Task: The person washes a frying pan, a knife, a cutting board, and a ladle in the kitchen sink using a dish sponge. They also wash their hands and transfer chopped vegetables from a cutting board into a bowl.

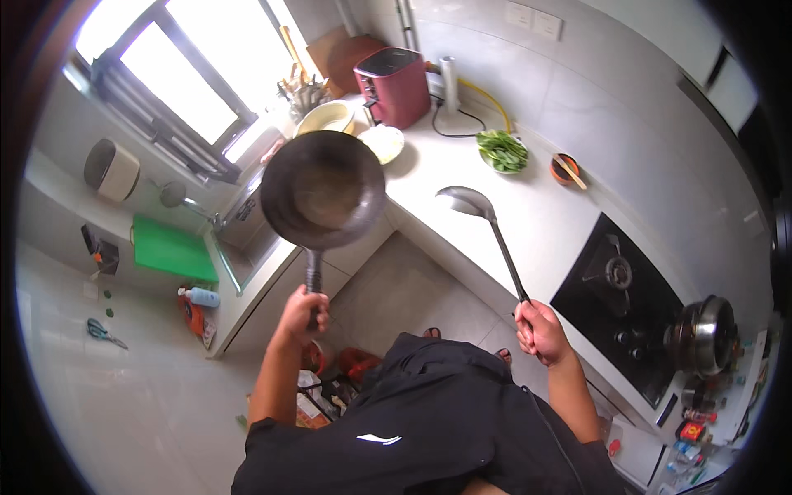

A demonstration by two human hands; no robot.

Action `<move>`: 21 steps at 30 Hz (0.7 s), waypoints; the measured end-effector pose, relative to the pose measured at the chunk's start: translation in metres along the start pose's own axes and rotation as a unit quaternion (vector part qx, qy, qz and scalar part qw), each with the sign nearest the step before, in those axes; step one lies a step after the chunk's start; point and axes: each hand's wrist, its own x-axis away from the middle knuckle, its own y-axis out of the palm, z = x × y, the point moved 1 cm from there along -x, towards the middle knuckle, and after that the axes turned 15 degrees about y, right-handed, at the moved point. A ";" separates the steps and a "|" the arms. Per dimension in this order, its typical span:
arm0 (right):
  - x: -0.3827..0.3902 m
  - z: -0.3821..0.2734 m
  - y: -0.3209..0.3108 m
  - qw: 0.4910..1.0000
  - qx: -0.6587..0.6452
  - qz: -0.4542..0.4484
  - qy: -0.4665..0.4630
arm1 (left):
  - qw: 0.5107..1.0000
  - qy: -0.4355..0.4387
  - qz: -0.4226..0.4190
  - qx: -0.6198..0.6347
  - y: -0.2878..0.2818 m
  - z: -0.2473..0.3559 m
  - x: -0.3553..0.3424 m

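My left hand (302, 315) is closed around the handle of a dark wok (276, 194), lifted between the sink and the counter. A lighter brownish patch shows at the wok's bottom; whether it is liquid I cannot tell. My right hand (540, 332) grips the black handle of a metal ladle (466, 200), its bowl over the counter, apart from the wok. Beyond the ladle, a plate of green leafy vegetables (502, 152) rests on the white counter (487, 239). An orange bowl (566, 169) with a wooden-handled utensil across it stands to the right.
On the right is a black gas hob (590, 280), with a steel pot (714, 334) on its far side. At the back stand a red boxy appliance (393, 89) and a cream basin (327, 117). A green cutting board (172, 249) leans beside the sink (252, 235).
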 end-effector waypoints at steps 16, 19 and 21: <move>-0.033 0.018 0.053 0.999 -0.025 0.025 -0.033 | 0.719 0.274 0.402 -0.497 -0.208 0.045 -0.145; -0.026 0.027 0.045 0.997 -0.051 0.028 -0.048 | 0.704 0.349 0.398 -0.473 -0.206 0.028 -0.164; -0.019 0.033 0.039 0.995 -0.066 0.026 -0.065 | 0.667 0.440 0.360 -0.481 -0.190 0.018 -0.182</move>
